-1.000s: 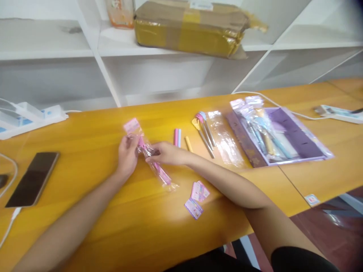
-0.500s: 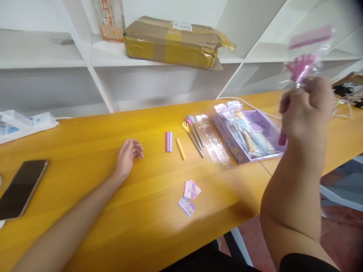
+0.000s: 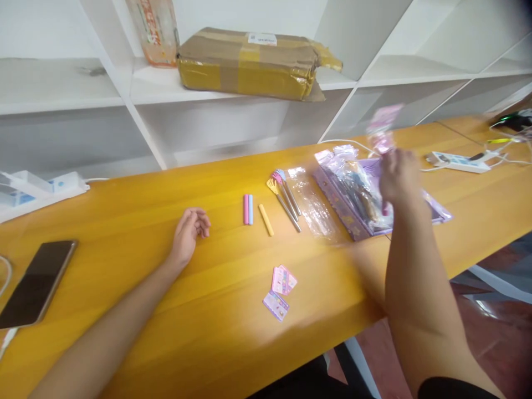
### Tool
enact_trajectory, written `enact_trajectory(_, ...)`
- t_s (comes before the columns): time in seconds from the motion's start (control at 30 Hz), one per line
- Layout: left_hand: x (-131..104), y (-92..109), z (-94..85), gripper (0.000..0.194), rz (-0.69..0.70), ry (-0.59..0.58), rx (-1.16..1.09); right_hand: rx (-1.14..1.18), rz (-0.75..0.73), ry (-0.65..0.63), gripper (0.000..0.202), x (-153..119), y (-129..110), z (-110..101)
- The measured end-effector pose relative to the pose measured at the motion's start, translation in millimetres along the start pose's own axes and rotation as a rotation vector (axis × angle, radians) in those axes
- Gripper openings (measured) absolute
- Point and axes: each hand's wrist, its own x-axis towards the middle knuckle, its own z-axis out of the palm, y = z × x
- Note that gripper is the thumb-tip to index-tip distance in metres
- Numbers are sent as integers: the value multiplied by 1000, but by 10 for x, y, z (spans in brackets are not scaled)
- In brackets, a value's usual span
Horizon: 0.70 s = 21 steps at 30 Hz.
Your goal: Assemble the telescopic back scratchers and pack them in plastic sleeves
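Observation:
My right hand [image 3: 399,176] is closed round a pink hand-shaped scratcher in a clear packet [image 3: 382,133], blurred, above the purple box [image 3: 351,213], which holds several wrapped items. My left hand [image 3: 191,235] rests on the table with fingers loosely curled and apart, nothing in it. Right of it lie a pink and a blue tube [image 3: 248,209] side by side and a yellow tube [image 3: 266,220]. Beyond them are scratchers with metal rods [image 3: 286,200] in yellow, pink and blue, beside a flat clear wrapper [image 3: 312,205]. Small printed cards [image 3: 280,291] lie nearer me.
A phone [image 3: 36,284] and a white power strip [image 3: 45,191] are at the left. Another power strip [image 3: 459,162] with cables lies at the right. A taped cardboard box [image 3: 249,64] and a plastic bottle [image 3: 154,33] stand on the shelf behind.
My right hand has moved left and down with the pink scratcher, from beyond the purple box to over it. My left hand stays in place.

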Motion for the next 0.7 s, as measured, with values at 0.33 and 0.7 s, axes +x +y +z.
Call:
enact_trajectory(0.33,-24,11,26,29,-4,-7,128,-3,36,-61,24,-369,10,358)
enact_trajectory(0.7,-246,117,221,58,377,-603,1136,-6,-279,-453,25,-921,-1347,267)
